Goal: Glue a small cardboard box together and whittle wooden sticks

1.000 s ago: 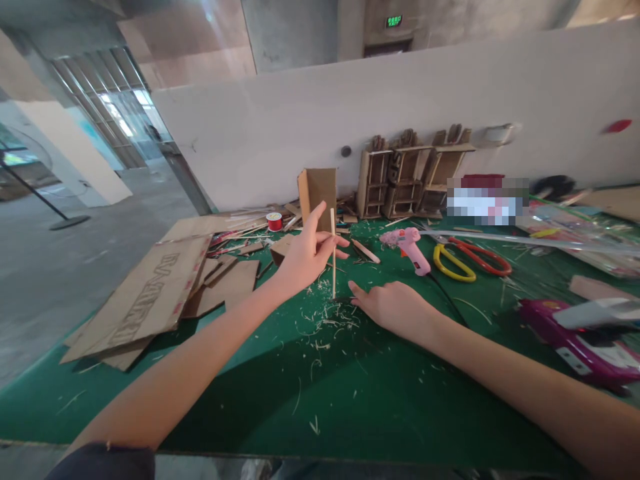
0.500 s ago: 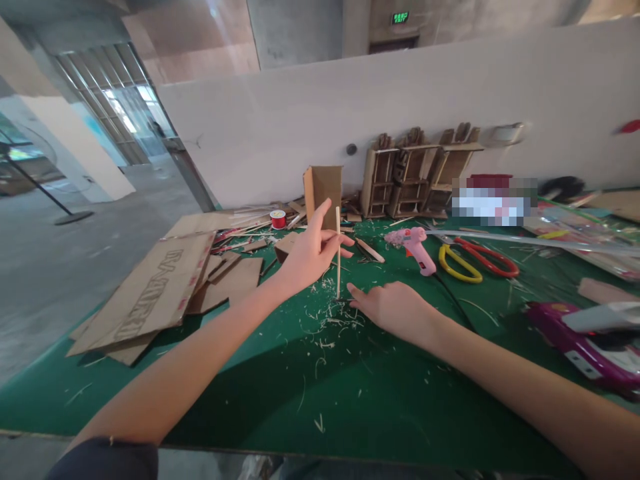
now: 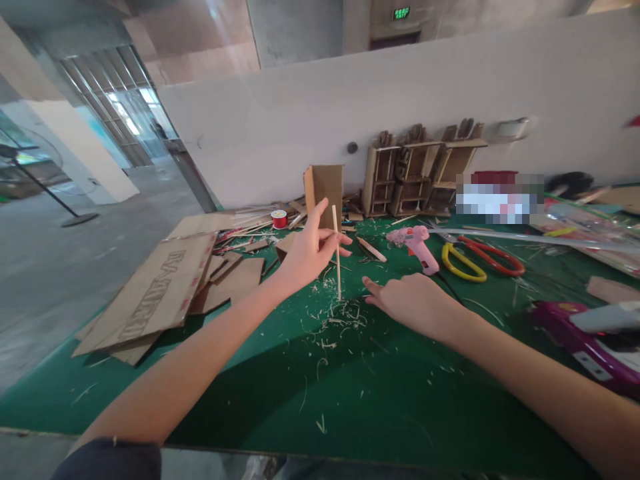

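Observation:
My left hand point(image 3: 306, 252) pinches a thin wooden stick point(image 3: 337, 253) between thumb and fingers and holds it upright, its lower tip just above a scatter of wood shavings point(image 3: 335, 320) on the green mat point(image 3: 350, 400). My right hand point(image 3: 413, 303) hovers low over the mat just right of the stick, back up, index finger pointing left toward the stick's tip, other fingers curled under; nothing shows in it. A pink glue gun point(image 3: 417, 245) lies just beyond the right hand.
Flat cardboard sheets point(image 3: 155, 293) lie at the left. An upright cardboard box point(image 3: 325, 190), a red spool point(image 3: 279, 219) and cardboard models point(image 3: 415, 173) stand by the white wall. Yellow and red scissors point(image 3: 475, 260) and a purple tool point(image 3: 590, 340) lie at the right.
My right hand has lifted slightly and drawn a little to the right, away from the stick's tip. The left hand keeps the stick upright in nearly the same spot.

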### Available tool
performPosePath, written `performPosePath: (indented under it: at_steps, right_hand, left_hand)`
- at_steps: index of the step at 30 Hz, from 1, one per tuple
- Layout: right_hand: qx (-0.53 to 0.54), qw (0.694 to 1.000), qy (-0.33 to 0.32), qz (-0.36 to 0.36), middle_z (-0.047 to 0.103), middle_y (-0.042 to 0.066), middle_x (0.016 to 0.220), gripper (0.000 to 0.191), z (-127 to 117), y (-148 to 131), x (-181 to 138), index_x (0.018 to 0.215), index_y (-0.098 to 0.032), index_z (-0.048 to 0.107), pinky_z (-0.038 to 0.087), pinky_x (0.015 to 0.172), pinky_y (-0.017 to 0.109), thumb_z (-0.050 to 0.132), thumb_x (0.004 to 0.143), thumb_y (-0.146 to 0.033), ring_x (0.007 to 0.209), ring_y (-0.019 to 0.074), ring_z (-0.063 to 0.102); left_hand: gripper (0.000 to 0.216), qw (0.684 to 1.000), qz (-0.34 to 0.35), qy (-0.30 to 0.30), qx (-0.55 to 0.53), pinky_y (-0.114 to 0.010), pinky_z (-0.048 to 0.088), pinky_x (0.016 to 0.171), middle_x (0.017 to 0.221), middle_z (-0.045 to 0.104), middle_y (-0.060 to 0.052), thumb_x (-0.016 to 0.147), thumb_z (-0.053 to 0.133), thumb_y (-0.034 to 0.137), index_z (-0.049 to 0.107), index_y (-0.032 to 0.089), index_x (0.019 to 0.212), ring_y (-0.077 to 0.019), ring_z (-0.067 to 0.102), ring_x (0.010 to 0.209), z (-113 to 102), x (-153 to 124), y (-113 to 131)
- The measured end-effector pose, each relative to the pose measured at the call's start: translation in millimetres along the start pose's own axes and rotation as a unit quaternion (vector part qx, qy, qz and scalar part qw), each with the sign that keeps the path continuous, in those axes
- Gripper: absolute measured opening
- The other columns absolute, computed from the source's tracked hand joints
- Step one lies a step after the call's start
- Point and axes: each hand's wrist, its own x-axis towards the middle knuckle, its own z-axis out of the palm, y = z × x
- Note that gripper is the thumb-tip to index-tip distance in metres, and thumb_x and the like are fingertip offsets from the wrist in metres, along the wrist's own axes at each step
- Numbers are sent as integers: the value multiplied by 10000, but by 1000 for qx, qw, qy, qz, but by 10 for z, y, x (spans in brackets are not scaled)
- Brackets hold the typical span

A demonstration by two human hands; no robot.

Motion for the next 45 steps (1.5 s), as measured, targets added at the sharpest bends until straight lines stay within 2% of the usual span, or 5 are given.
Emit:
performPosePath:
  at_steps: [8, 13, 23, 32, 45]
  right_hand:
    - [21, 999, 37, 15, 706, 103, 684, 507, 78, 60, 48, 1291, -178, 566, 326, 483, 257, 271, 984, -453, 616, 253, 679]
    - [29, 996, 74, 29, 708, 90, 703, 551, 72, 68, 88, 1423, -195, 421, 277, 455, 256, 271, 975, -478, 591, 243, 659]
    - [32, 988, 153, -3, 711, 71, 855, 508, 106, 43, 117, 1459, -242, 351, 165, 454, 267, 263, 983, -398, 632, 196, 644]
    - [28, 985, 169, -4, 702, 42, 856, 572, 149, 58, 133, 1517, -285, 174, 132, 451, 276, 294, 961, -343, 547, 157, 586]
    - [92, 960, 266, 7, 707, 65, 787, 551, 138, 94, 112, 1455, -182, 359, 166, 459, 260, 290, 910, -206, 546, 121, 541]
  left_hand:
    - [676, 1000, -1, 4, -5, -396, 541, 847, 995, 703, -82, 947, 432, 258, 36, 201, 1491, -194, 704, 835, -8, 13, -44]
    - [672, 1000, 1, 1, -12, -400, 543, 846, 990, 702, -76, 937, 443, 260, 61, 219, 1488, -200, 702, 838, -7, 10, -46]
    - [699, 1000, 1, 3, -18, -414, 546, 828, 984, 701, -73, 933, 441, 255, 23, 226, 1492, -212, 701, 845, -4, -4, -35]
    - [700, 999, 20, 27, 3, -421, 517, 923, 995, 707, -84, 927, 446, 234, 41, 192, 1496, -225, 664, 1001, 1, -13, -35]
    - [713, 999, 25, 41, -19, -400, 558, 813, 1169, 650, -112, 942, 442, 242, -20, 256, 1485, -205, 700, 872, 21, -6, -83]
